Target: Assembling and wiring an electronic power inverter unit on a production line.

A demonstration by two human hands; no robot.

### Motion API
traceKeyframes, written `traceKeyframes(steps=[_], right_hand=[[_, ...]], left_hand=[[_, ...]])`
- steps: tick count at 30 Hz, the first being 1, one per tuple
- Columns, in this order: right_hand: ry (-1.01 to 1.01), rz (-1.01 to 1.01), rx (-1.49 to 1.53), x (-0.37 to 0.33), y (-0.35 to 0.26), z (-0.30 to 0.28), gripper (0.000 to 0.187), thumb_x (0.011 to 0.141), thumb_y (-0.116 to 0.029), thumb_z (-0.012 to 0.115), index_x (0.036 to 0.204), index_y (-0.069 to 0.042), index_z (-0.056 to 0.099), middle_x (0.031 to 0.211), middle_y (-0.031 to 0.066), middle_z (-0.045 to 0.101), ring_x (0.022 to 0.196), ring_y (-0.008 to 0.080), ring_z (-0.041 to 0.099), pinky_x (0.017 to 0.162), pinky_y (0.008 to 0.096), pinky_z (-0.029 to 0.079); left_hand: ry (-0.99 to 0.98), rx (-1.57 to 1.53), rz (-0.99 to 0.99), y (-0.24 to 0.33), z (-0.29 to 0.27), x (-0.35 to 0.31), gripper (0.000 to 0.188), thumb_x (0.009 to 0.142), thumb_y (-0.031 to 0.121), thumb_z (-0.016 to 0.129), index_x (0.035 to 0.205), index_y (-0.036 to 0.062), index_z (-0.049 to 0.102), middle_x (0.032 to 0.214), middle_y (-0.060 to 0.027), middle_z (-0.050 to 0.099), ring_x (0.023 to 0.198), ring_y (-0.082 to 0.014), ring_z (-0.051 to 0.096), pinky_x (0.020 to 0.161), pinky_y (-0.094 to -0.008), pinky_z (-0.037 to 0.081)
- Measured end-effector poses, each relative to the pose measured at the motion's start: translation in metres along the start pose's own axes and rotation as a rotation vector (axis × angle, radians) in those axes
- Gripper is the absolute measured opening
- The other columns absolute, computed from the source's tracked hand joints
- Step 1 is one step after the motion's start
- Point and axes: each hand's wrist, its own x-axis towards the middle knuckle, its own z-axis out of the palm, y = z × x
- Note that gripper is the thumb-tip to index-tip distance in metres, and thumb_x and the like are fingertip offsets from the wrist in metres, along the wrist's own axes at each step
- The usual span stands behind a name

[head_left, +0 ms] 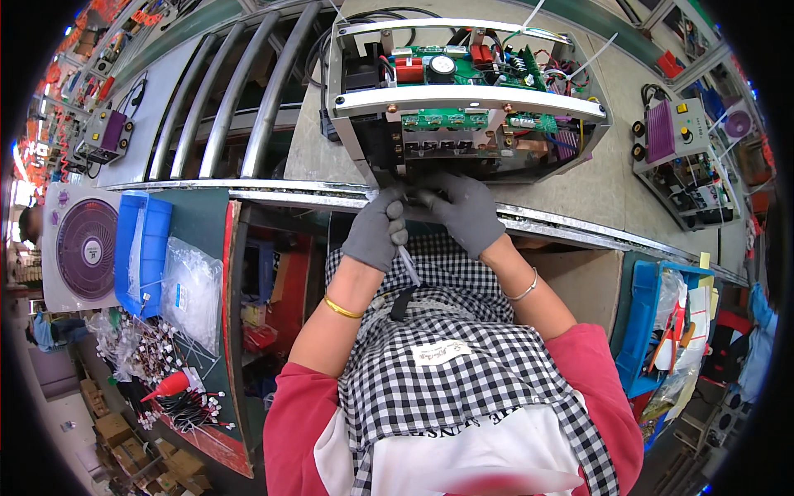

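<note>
An open-framed electrical machine (471,99) stands on the bench before me, with green circuit boards, red parts and wires showing inside its pale metal rails. At its lower near edge my two grey-gloved hands work close together. My left hand (376,231) is closed, its fingers curled round a thin whitish strip (408,266) whose end sticks out below the fist. Beside it, my right hand (467,211) has its fingers bent in toward the dark lower corner of the machine. What those fingertips pinch is hidden in shadow.
Metal rollers (263,99) lie left of the machine. A blue bin (142,248), a bag of white strips (192,289) and bundled wires (165,364) sit at my left. Right are a blue tray (633,347) with tools and another machine (682,157).
</note>
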Motion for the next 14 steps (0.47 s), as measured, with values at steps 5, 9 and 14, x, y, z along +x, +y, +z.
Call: traceKeyframes(steps=[5, 9, 14], right_hand=[[-0.017, 0.059, 0.069, -0.002, -0.005, 0.001, 0.025, 0.090, -0.029, 0.069, 0.105, -0.010, 0.077, 0.096, 0.0166, 0.074, 0.092, 0.0369, 0.070, 0.081, 0.0458, 0.056], [-0.007, 0.060, 0.090, -0.003, -0.006, 0.000, 0.028, 0.092, -0.030, 0.069, 0.107, -0.008, 0.075, 0.097, 0.0188, 0.074, 0.092, 0.0380, 0.070, 0.081, 0.0462, 0.056], [-0.050, 0.085, 0.130, -0.002, -0.011, -0.004, 0.032, 0.091, -0.032, 0.070, 0.111, -0.007, 0.073, 0.102, 0.0205, 0.074, 0.095, 0.0384, 0.070, 0.084, 0.0464, 0.055]], left_hand=[[0.018, -0.040, -0.008, -0.001, 0.004, 0.002, 0.009, 0.103, 0.024, 0.060, 0.101, 0.0159, 0.061, 0.063, 0.0087, 0.044, 0.045, -0.0055, 0.034, 0.041, -0.0236, 0.031], [0.071, -0.061, 0.013, -0.005, 0.007, 0.005, 0.008, 0.103, 0.024, 0.061, 0.100, 0.0173, 0.058, 0.063, 0.0081, 0.045, 0.045, -0.0063, 0.034, 0.041, -0.0242, 0.032], [0.092, -0.124, 0.036, -0.010, 0.010, 0.006, 0.006, 0.102, 0.021, 0.061, 0.100, 0.0186, 0.056, 0.063, 0.0078, 0.048, 0.045, -0.0061, 0.035, 0.042, -0.0238, 0.032]])
